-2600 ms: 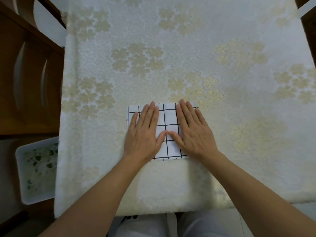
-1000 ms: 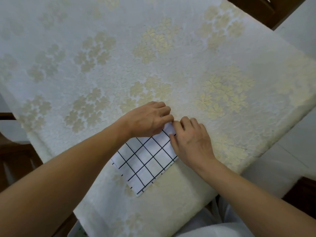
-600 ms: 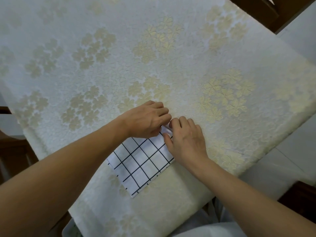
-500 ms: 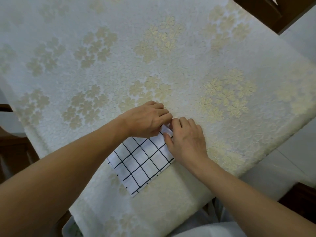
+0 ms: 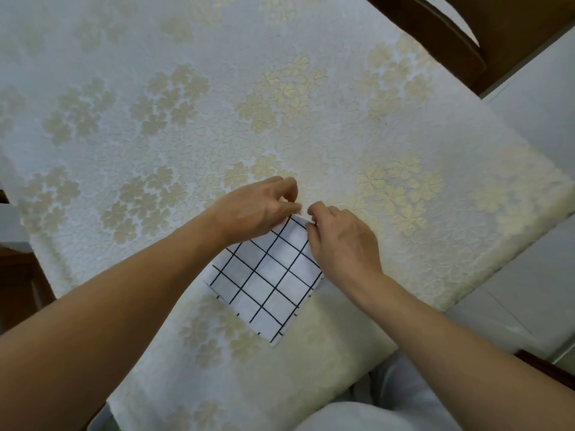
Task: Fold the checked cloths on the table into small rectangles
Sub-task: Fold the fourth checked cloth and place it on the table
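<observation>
The checked cloth (image 5: 267, 284), already a small layered square, lies near the front edge of the bench (image 5: 217, 104). At its far corner the left hand (image 5: 255, 209) and right hand (image 5: 342, 241) meet, fingers curled, each seeming to pinch that corner. I judge another fold is beginning; next the corner must be lifted and laid squarely on the opposite edge. Blurred fingertips hide which layers are held, and the wooden chair (image 5: 451, 32) beyond is cut off.

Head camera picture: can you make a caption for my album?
Folding time: the left hand and right hand pinch the far corner of a checked cloth on a flowery tablecloth.
</observation>
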`<state>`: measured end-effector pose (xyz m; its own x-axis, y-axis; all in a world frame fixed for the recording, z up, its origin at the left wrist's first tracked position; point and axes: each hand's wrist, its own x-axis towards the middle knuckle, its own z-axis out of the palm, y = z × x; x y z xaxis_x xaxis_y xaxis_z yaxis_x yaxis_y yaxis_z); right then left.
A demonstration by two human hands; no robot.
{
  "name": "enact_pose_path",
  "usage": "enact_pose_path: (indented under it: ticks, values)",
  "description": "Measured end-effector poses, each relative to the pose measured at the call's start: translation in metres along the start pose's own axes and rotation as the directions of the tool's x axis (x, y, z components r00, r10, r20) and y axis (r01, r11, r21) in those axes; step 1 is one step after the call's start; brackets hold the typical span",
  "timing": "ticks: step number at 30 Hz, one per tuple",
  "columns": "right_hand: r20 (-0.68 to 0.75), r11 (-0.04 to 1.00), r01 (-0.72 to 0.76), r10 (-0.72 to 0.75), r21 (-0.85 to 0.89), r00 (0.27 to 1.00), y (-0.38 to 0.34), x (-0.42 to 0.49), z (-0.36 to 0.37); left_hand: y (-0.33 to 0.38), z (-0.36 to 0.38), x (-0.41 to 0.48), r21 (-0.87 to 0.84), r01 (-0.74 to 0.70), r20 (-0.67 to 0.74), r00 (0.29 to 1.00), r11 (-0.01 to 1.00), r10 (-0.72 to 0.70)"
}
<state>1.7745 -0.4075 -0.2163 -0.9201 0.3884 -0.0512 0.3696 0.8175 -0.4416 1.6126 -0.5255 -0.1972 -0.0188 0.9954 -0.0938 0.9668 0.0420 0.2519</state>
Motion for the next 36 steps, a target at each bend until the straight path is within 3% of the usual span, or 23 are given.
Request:
enact_pose_path:
  ticks: [3, 10, 14, 19, 29, 36]
  values:
    - [0.044, 0.999, 0.031, -0.031, -0.012, 0.999, -0.001, 0.008, -0.011, 0.001, -0.008, -0.002, -0.018, 0.038, -0.053, 0.998, 0.999, -0.039]
    - [-0.015, 0.996, 0.028, -0.029, -0.089, 0.999, -0.042, -0.016, -0.022, 0.010, -0.018, -0.046, 0.014, 0.028, -0.164, 0.986, 1.000, -0.026]
    - [-0.125, 0.988, -0.014, -0.005, -0.153, 0.992, -0.069, -0.045, -0.016, 0.020, -0.017, -0.077, 0.038, 0.000, -0.214, 0.977, 0.999, 0.008]
    - [-0.265, 0.985, 0.050, -0.092, -0.164, 0.960, -0.087, -0.085, -0.001, 0.036, -0.004, -0.112, 0.046, -0.036, -0.256, 0.966, 0.998, 0.047]
    - [-0.154, 0.988, 0.077, -0.097, -0.132, 0.983, -0.085, -0.139, 0.058, 0.058, 0.042, -0.162, 0.035, -0.043, -0.288, 0.956, 0.998, 0.052]
    - [-0.073, 0.988, 0.065, -0.076, -0.143, 0.994, -0.086, -0.162, 0.079, 0.066, 0.076, -0.186, 0.020, 0.054, -0.224, 0.973, 0.998, -0.048]
